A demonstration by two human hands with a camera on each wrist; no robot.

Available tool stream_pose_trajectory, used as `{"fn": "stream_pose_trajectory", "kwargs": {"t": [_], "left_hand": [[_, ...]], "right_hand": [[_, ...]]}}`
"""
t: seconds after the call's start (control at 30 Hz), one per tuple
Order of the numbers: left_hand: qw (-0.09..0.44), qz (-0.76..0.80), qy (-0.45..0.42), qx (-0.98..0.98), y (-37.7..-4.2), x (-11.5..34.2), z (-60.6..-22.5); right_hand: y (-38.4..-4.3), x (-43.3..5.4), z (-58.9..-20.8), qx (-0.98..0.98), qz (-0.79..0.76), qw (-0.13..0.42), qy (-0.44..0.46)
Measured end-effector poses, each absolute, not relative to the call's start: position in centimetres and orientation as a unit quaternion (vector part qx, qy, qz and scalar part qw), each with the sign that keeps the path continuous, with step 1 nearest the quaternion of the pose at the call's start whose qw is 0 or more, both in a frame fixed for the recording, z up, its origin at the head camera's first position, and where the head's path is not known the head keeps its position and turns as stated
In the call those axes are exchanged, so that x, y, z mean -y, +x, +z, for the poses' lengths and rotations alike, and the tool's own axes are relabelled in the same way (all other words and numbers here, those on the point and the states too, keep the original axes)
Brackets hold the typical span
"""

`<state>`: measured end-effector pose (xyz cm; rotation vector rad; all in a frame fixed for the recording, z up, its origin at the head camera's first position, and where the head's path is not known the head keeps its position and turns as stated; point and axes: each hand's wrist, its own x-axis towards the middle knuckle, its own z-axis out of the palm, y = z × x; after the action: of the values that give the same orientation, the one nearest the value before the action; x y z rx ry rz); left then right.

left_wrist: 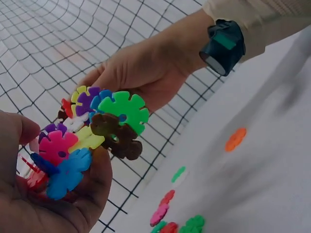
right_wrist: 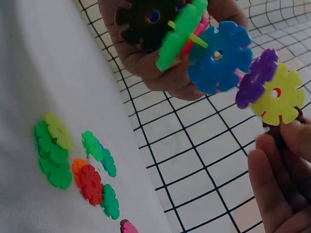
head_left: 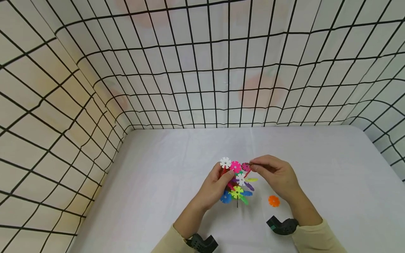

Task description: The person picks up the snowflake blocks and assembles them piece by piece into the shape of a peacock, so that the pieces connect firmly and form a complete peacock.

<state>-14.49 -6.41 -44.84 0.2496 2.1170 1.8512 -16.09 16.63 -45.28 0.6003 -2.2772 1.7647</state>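
My left hand (head_left: pixel 212 186) grips a cluster of colourful notched plastic discs joined edge to edge, the thumb lying over it. In the left wrist view the cluster shows a pink disc (left_wrist: pixel 56 145), a blue disc (left_wrist: pixel 69 175), brown discs (left_wrist: pixel 116 136) and a green disc (left_wrist: pixel 130 109). At the cluster's far end my right hand (head_left: pixel 278 174) pinches a dark brown disc (right_wrist: pixel 275 133) between thumb and fingertips. It sits against a yellow disc (right_wrist: pixel 286 92), beside a purple disc (right_wrist: pixel 256 80). Whether the brown disc is slotted in is hidden by the fingers.
An orange disc (head_left: pixel 274 201) lies on the white table (head_left: pixel 158 158) near my right wrist. Loose green discs (right_wrist: pixel 51 150) and a red disc (right_wrist: pixel 91 184) lie among several others in the right wrist view. A black grid (head_left: pixel 209 70) on white walls surrounds the table.
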Motion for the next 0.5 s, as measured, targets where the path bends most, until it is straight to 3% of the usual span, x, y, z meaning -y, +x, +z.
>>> {"fn": "stream_pose_trajectory", "kwargs": {"t": [0.2, 0.5], "left_hand": [[0.158, 0.638, 0.1, -0.747, -14.26, 6.38, -44.56], [0.176, 0.661, 0.088, -0.724, -14.34, 6.45, -44.54]], "right_hand": [[-16.21, -16.7, -45.6, 0.751, 0.601, 0.079, 0.264], [-16.41, -16.22, -46.26, 0.771, 0.552, 0.14, 0.286]]}}
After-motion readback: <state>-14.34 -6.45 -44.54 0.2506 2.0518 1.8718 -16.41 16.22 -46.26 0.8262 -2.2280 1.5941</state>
